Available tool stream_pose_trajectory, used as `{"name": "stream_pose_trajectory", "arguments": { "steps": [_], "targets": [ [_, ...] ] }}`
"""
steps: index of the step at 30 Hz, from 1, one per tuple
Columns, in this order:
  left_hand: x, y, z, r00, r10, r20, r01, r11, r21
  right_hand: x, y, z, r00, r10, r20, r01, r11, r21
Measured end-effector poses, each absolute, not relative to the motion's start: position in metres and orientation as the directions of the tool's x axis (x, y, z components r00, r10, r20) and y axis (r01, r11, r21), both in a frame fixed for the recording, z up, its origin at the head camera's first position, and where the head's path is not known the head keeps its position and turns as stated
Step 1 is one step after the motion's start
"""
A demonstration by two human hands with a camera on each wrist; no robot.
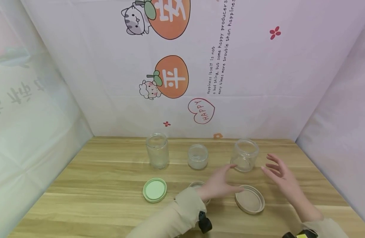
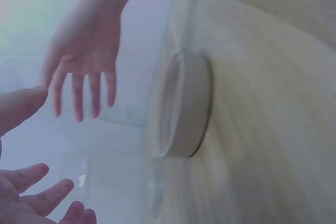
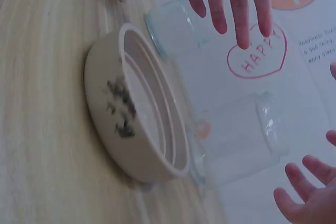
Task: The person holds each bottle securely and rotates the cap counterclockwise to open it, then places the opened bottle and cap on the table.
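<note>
My left hand (image 1: 218,185) hovers with fingers spread, left of a wide glass jar (image 1: 245,156) and a beige lid (image 1: 250,199). My right hand (image 1: 284,178) is raised on the jar's right side, fingers apart and loosely bent. Neither hand holds anything. The jar is clear and stands upright without a lid. In front of it the lid lies with its hollow side up; the right wrist view shows dark print on the outer side of this lid (image 3: 113,114). In the left wrist view the lid (image 2: 191,106) appears edge-on, with the right hand (image 2: 89,45) beyond.
A tall glass jar (image 1: 157,152) and a small low jar (image 1: 198,157) stand to the left. A green lid (image 1: 154,190) lies before the tall one. Another lid (image 1: 196,184) is mostly hidden by the left hand and sleeve. Printed white cloth (image 1: 247,66) hangs behind the wooden table (image 1: 90,185).
</note>
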State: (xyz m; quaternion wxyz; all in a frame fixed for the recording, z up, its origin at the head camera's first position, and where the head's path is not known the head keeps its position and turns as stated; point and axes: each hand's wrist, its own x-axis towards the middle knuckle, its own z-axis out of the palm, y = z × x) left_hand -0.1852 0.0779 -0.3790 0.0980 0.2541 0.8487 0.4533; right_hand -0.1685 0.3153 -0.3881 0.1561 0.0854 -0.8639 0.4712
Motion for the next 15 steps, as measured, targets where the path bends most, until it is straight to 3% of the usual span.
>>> {"name": "stream_pose_trajectory", "arguments": {
  "steps": [7, 15],
  "targets": [
    [-0.188, 0.037, -0.368, -0.855, 0.491, 0.164, 0.356, 0.327, 0.875, -0.161, 0.298, -0.376, -0.922, -0.047, 0.384, -0.317, 0.663, -0.679],
    [-0.188, -0.009, -0.367, -0.813, 0.466, 0.348, 0.550, 0.421, 0.721, -0.161, 0.280, -0.379, -0.834, -0.108, 0.541, -0.441, 0.719, -0.538]
  ]
}}
